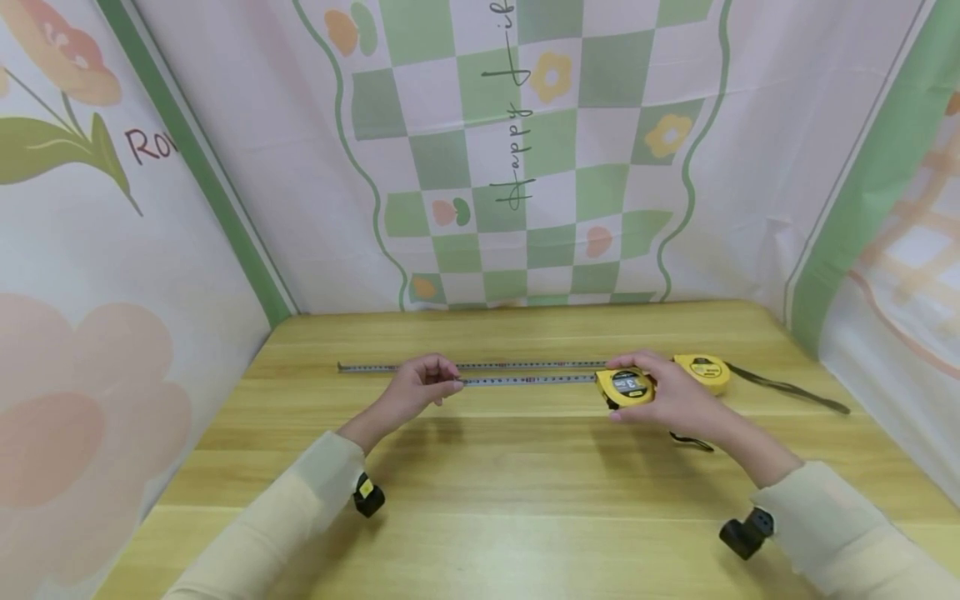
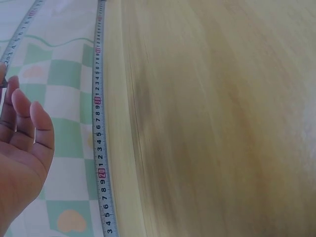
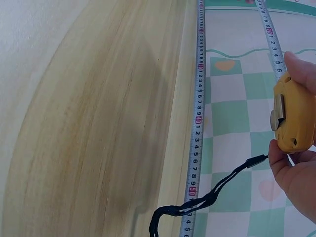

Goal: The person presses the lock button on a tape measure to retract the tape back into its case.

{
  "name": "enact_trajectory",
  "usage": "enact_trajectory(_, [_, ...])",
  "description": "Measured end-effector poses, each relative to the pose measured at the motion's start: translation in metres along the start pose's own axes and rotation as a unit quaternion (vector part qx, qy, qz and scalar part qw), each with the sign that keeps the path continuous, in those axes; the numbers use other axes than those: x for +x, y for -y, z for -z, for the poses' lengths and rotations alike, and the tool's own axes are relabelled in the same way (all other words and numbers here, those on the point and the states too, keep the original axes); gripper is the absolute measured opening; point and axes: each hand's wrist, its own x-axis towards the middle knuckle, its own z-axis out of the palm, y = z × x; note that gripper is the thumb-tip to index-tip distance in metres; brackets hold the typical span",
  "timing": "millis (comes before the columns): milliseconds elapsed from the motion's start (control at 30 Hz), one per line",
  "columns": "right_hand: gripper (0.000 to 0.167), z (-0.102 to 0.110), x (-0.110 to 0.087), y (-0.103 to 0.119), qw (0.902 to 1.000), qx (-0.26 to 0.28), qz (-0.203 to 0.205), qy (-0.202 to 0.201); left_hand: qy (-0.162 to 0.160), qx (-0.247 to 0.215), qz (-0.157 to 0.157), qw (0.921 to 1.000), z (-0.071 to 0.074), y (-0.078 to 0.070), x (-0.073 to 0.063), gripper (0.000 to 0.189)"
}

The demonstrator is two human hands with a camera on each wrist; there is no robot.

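My right hand [image 1: 667, 393] grips a yellow tape measure [image 1: 627, 387] marked with a 3, its black wrist strap [image 3: 212, 195] hanging down. From its case a short length of blade [image 1: 555, 380] runs left to my left hand [image 1: 416, 385], whose thumb and fingers pinch the end. Behind it, a second yellow tape measure [image 1: 703, 373] lies on the table, partly covered by my right hand. Its longer blade [image 1: 367, 367] stretches left along the table, roughly parallel to the held one. In the left wrist view, numbers such as 20 and 30 show on this longer blade [image 2: 100, 138].
The wooden table [image 1: 480, 500] ends at a fabric backdrop [image 1: 525, 167] with green checks and flowers. A dark strap [image 1: 791, 390] trails right from the lying tape measure. Small black cameras [image 1: 369, 495] sit on both wrists.
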Motion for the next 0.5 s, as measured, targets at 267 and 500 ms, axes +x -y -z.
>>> enact_trajectory(267, [0.062, -0.0006, -0.0010, 0.0009, 1.0000, 0.004, -0.001, 0.000, 0.004, 0.000, -0.003, 1.0000, 0.0000, -0.0002, 0.0006, 0.013])
enact_trajectory(500, [0.062, -0.0021, -0.0009, 0.0027, 0.9999, 0.013, -0.003, 0.005, 0.006, 0.004, -0.001, 1.0000, -0.0021, -0.0012, 0.0008, 0.013])
